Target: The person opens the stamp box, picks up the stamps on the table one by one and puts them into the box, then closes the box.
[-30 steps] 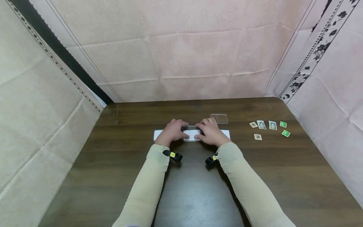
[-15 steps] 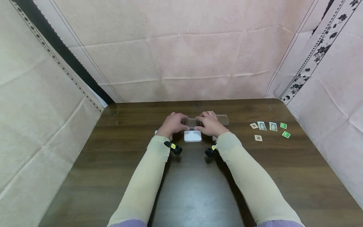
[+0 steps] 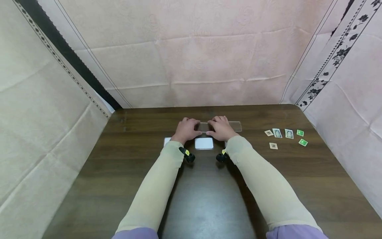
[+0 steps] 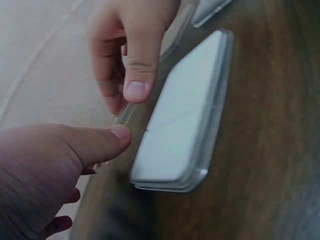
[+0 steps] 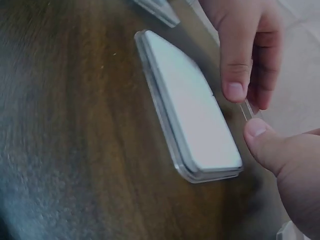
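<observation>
In the head view my left hand (image 3: 186, 129) and right hand (image 3: 221, 128) pinch opposite ends of a clear plastic lid (image 3: 204, 127), thumbs on the near side. Both wrist views show the lid edge-on between the thumbs, mostly hidden by the fingers. Just nearer to me lies a clear, shallow rectangular case (image 3: 204, 143) with a white inside, apart from the hands. A faint line crosses its white face (image 4: 180, 115) in the left wrist view. Another white case (image 3: 166, 140) shows partly beside my left wrist, and a sliver of a third one (image 3: 225, 144) by my right wrist.
A second clear lid (image 3: 235, 126) lies flat behind my right hand. Several stamp-like pieces lie at the right: blue portraits (image 3: 288, 133), green ones (image 3: 303, 142) and small pale squares (image 3: 273, 146). Pale cloth (image 3: 179, 66) hangs behind the brown table (image 3: 134, 159).
The lid has moved with both hands away from me, off the middle case to a place just behind it. That case's white face is now uncovered. The stamp-like pieces have stayed put.
</observation>
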The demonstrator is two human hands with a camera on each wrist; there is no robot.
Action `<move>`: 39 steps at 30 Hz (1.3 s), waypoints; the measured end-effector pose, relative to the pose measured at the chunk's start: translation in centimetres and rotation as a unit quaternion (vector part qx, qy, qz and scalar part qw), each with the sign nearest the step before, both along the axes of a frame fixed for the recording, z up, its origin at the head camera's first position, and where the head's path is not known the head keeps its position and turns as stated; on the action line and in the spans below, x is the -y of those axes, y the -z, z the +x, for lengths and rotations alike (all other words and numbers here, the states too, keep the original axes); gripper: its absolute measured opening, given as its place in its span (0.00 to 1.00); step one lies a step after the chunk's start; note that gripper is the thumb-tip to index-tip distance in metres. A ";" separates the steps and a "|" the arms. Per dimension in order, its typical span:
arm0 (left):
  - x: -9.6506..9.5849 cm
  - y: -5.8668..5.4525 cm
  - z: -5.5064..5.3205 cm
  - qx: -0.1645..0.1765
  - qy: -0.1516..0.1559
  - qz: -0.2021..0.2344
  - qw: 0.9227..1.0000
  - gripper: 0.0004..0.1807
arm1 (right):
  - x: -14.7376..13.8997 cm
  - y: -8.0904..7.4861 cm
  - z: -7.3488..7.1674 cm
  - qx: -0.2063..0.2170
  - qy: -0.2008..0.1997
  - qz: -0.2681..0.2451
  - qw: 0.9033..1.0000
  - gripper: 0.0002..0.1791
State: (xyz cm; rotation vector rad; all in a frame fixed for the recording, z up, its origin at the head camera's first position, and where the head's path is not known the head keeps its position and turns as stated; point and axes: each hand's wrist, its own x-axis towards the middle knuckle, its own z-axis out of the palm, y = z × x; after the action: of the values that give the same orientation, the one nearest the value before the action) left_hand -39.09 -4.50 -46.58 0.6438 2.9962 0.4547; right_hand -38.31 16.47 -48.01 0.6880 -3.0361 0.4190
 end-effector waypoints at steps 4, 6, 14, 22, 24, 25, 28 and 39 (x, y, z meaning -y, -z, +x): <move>-0.6 0.5 -0.1 0.009 -0.012 -0.011 1.000 0.33 | 0.0 0.8 -0.5 -0.009 0.009 0.014 1.000 0.33; -0.8 0.6 -0.2 0.015 -0.019 -0.011 1.000 0.33 | 0.1 0.8 -0.6 -0.009 0.016 0.017 1.000 0.33; -1.1 0.6 -0.9 0.039 -0.023 -0.006 0.999 0.34 | 0.3 0.5 -0.7 0.019 0.039 0.015 0.999 0.34; -1.2 0.4 -1.2 0.048 -0.032 -0.005 0.998 0.33 | 0.4 0.9 -1.5 0.038 0.059 -0.010 0.998 0.35; -1.2 0.4 -1.3 0.048 -0.036 -0.003 0.998 0.33 | 0.4 0.8 -1.6 0.039 0.061 -0.010 0.997 0.36; -1.2 0.5 -1.3 0.048 -0.037 -0.001 0.998 0.33 | 0.5 0.8 -1.6 0.040 0.064 -0.012 0.997 0.36; -1.2 0.6 -1.4 0.049 -0.039 0.006 0.998 0.33 | 0.5 0.7 -1.7 0.043 0.072 -0.016 0.996 0.36; 1.0 -0.7 -0.5 0.021 -0.005 0.027 0.999 0.38 | 0.5 -1.1 -0.7 0.009 0.079 -0.043 0.996 0.44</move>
State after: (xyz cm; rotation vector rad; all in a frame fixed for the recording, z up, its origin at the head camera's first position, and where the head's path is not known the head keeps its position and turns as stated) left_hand -39.56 -5.46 -45.89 0.6150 2.9590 0.5456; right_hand -39.06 15.97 -46.93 0.4398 -3.0379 0.5499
